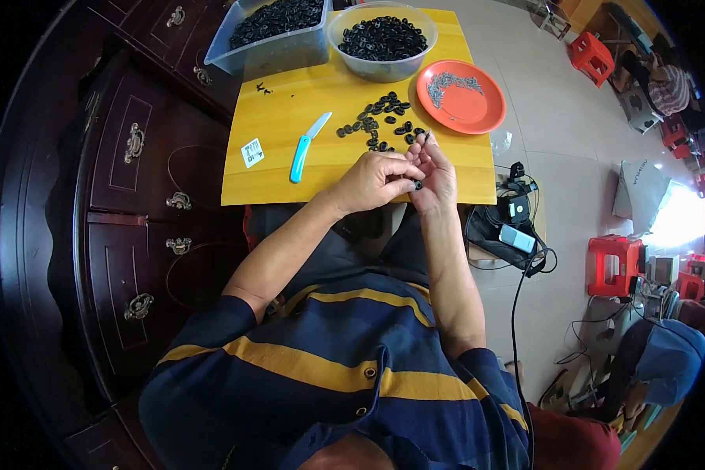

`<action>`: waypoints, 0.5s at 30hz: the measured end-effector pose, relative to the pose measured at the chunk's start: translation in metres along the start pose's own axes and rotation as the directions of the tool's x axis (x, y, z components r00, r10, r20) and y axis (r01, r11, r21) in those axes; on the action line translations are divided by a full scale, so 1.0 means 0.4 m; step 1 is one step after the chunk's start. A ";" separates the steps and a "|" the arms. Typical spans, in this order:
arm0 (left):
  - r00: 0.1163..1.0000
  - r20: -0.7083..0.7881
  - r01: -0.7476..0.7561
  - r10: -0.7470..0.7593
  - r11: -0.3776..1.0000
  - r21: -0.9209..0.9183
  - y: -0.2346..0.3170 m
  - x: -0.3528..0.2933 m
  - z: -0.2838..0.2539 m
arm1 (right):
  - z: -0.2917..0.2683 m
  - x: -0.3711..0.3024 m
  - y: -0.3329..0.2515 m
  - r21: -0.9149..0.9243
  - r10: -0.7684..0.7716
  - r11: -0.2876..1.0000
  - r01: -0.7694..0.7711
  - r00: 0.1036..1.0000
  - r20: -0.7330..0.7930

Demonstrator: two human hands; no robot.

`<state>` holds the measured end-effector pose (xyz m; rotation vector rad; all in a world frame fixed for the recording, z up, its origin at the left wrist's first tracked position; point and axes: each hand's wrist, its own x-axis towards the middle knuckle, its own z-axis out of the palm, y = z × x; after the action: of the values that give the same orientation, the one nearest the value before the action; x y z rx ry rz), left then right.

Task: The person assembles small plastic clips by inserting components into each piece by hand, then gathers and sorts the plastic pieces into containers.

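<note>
My left hand (374, 180) reaches in over the table's near edge, its thumb and fingers pinched on a small black oval part (417, 186). Right beside it, my right hand (435, 174) is turned palm up with curled fingers. A small dark thing shows at its thumb and fingertips, too tiny to name. Just beyond both hands, several black oval parts with holes (390, 120) lie loose on the yellow table (333, 88). To the right of these rests an orange-red plate (481, 114) with a heap of small grey metal pieces (446, 84).
A clear bin (278, 56) and a round clear tub (381, 69), both full of black parts, stand at the far side. A turquoise-handled knife (300, 157) and a white label (252, 153) lie left. Dark drawers (125, 227) flank the table; cables and a black bag (509, 235) sit right.
</note>
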<state>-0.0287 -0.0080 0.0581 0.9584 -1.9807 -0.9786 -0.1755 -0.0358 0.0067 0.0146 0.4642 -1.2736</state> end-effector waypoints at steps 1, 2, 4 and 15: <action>1.000 -0.002 0.000 0.000 1.000 0.001 0.001 0.000 -0.001 | -0.001 0.001 0.000 -0.014 -0.010 1.000 0.010 1.000 0.009; 0.998 0.003 -0.058 0.058 0.995 0.084 0.003 0.000 -0.002 | -0.002 0.003 0.001 -0.027 -0.019 0.999 0.019 1.000 0.019; 0.993 0.012 -0.116 0.116 0.979 0.165 0.012 0.002 -0.001 | -0.004 0.005 0.004 -0.033 -0.024 0.999 0.025 1.000 0.009; 0.998 -0.036 -0.043 0.047 0.994 0.102 0.007 -0.032 0.025 | 0.019 -0.028 0.017 -0.150 -0.068 0.987 0.060 0.997 -0.048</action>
<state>-0.0317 0.0071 0.0526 0.9757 -2.0266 -0.8356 -0.1691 -0.0254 0.0157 -0.0931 0.6086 -1.3011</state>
